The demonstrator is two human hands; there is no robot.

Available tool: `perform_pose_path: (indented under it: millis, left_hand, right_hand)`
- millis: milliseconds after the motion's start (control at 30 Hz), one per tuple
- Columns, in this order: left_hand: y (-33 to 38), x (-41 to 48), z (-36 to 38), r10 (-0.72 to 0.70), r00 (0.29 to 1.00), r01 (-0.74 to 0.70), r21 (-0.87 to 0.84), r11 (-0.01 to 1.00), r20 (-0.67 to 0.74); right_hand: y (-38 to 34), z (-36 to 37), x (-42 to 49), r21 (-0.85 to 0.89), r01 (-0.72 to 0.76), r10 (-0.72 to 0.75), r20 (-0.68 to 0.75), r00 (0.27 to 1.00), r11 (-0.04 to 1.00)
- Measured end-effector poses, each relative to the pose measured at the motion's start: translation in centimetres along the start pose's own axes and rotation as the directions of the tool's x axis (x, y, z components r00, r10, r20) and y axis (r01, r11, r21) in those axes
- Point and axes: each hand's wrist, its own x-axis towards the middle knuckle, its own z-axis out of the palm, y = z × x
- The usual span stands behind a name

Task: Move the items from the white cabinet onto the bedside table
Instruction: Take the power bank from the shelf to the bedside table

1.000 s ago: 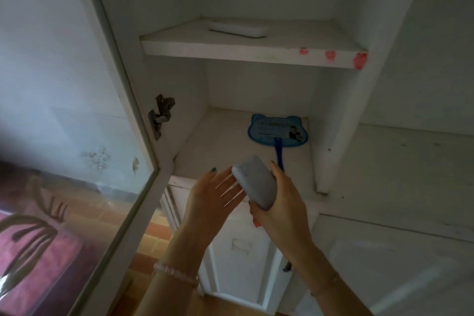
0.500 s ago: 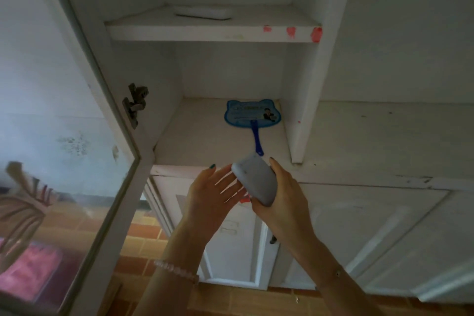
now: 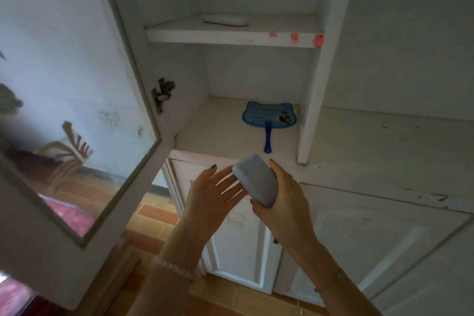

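Note:
My right hand [image 3: 280,202] grips a rounded grey-blue case [image 3: 256,180] in front of the white cabinet [image 3: 311,100]. My left hand [image 3: 211,192] is beside it with fingers spread, fingertips touching the case's left side. A blue cat-shaped hand fan [image 3: 269,118] with a dark blue handle lies flat on the lower shelf. A long white object [image 3: 225,19] rests on the upper shelf. The bedside table is out of view.
The cabinet's glass door [image 3: 77,115] stands open to the left, close to my left arm. Closed white lower doors [image 3: 241,233] are below the hands. A white ledge [image 3: 384,146] runs to the right. Red-brown tiled floor [image 3: 154,215] lies below.
My view has swung back to the right and slightly down. Both hands keep the same pose around the case, a little below the lower shelf edge.

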Motion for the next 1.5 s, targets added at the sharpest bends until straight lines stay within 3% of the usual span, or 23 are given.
perform_pose_path:
  millis: [200,367,467,567,633,767,833,900,1000,1100,1233,1500]
  left_hand:
    - [-3.2,-4.8,0.5,0.081,0.988,-0.094,-0.099,0.991,-0.129]
    - [-7.0,-10.7,-0.1,0.162,0.934,-0.215,-0.137,0.967,-0.319]
    - [-8.6,-15.7,-0.7,0.237,0.879,-0.329,-0.164,0.93,-0.414]
    - [-9.8,-21.0,-2.1,0.268,0.794,-0.409,-0.152,0.9,-0.546]
    - [-10.4,-24.6,-3.0,0.276,0.735,-0.456,-0.15,0.878,-0.619]
    - [-11.4,-31.1,-3.5,0.332,0.606,-0.567,-0.101,0.817,-0.723]
    - [-12.2,-33.9,-4.0,0.345,0.536,-0.609,-0.069,0.79,-0.77]
    - [-12.9,-36.8,-4.4,0.352,0.477,-0.644,-0.048,0.764,-0.805]
    - [-13.9,-41.2,-5.1,0.36,0.383,-0.702,-0.014,0.712,-0.851]
    - [-15.1,-46.4,-5.9,0.359,0.276,-0.74,0.041,0.671,-0.892]
    - [-17.0,-54.0,-6.9,0.343,0.144,-0.787,0.103,0.609,-0.928]
    - [-21.9,-69.7,-9.6,0.301,0.008,-0.823,0.164,0.543,-0.954]
  right_hand:
    - [1.0,-1.8,-2.6,0.065,0.156,-0.161,0.08,0.984,0.986]
    - [0.7,-3.2,-6.3,0.189,0.216,-0.261,0.256,0.931,0.958]
    - [-1.4,-3.8,-9.1,0.352,0.188,-0.348,0.474,0.809,0.917]
    - [-3.7,-3.5,-12.8,0.473,0.216,-0.451,0.466,0.761,0.854]
    - [-4.9,-2.5,-15.1,0.456,0.235,-0.469,0.511,0.72,0.858]
    - [-6.9,0.0,-19.1,0.531,0.323,-0.609,0.553,0.568,0.783]
    - [-9.0,-0.1,-21.8,0.545,0.347,-0.63,0.508,0.587,0.763]
    - [-11.1,-0.2,-24.1,0.617,0.283,-0.635,0.478,0.606,0.735]
    - [-13.9,-1.1,-26.9,0.69,0.32,-0.743,0.487,0.458,0.649]
    - [-16.4,-2.4,-30.7,0.73,0.421,-0.837,0.407,0.366,0.539]
    - [-20.7,-3.6,-37.8,0.802,0.404,-0.897,0.375,0.233,0.44]
    - [-27.3,-5.1,-52.3,0.868,0.365,-0.941,0.329,0.083,0.336]
